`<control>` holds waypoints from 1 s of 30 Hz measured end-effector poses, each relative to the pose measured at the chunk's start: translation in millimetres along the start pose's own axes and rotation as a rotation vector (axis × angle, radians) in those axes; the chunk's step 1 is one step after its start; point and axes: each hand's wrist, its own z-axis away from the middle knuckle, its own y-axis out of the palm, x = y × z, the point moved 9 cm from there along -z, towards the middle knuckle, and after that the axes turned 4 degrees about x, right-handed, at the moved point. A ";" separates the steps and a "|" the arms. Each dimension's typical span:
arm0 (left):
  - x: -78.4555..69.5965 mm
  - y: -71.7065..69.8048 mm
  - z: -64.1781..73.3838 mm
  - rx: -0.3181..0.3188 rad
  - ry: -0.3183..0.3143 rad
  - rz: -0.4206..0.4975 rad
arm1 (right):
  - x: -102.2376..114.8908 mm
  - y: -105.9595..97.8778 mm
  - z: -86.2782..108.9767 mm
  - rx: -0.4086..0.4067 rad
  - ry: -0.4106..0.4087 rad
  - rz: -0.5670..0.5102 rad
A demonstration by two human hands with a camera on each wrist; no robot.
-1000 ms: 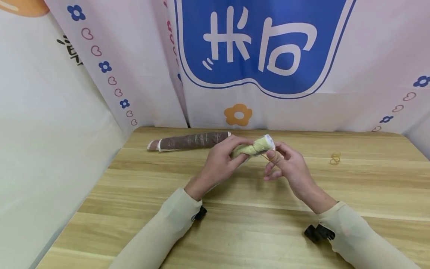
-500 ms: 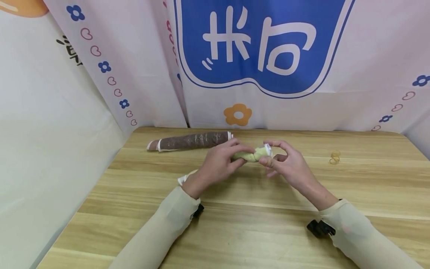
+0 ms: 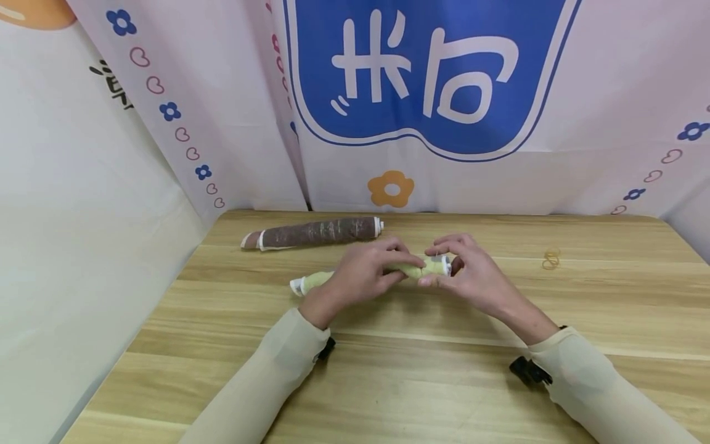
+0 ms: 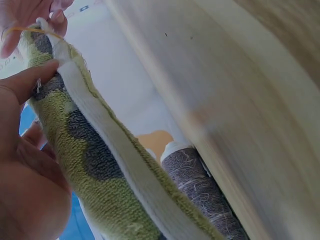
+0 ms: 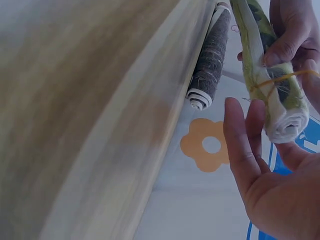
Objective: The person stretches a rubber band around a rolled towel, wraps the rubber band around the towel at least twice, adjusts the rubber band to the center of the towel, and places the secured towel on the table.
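A yellow-green towel [image 3: 318,280] with dark patches and a white edge is rolled into a tube above the table. My left hand [image 3: 363,268] grips the roll near its middle, thumb on the white edge in the left wrist view. At the roll's right end is my right hand [image 3: 477,274]. A thin orange rubber band [image 5: 282,78] crosses the towel near that end and stretches out to a finger of my right hand. Several right-hand fingers [image 5: 240,140] extend beside the spiral end. In the left wrist view, the band [image 4: 25,29] is also pulled out sideways.
Behind my left hand lies a dark brown rolled towel [image 3: 322,232] with white ends. Loose rubber bands [image 3: 551,259] rest on the wooden table [image 3: 388,382] at the right. A printed cloth backdrop [image 3: 222,123] hangs along the table's back edge.
The towel's right end has come down and toward me, and its left end now shows past my left wrist. My right hand has shifted around that right end with the band.
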 end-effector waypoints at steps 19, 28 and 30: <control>-10.1 0.5 -1.5 -0.062 0.064 -0.011 | 1.6 6.1 0.3 0.036 -0.067 0.089; -10.7 1.9 -2.1 -0.091 0.046 0.026 | 0.9 6.4 -0.4 0.029 -0.052 0.051; -11.2 2.6 -1.9 -0.085 0.045 0.032 | 0.7 6.3 -0.5 0.027 -0.049 0.051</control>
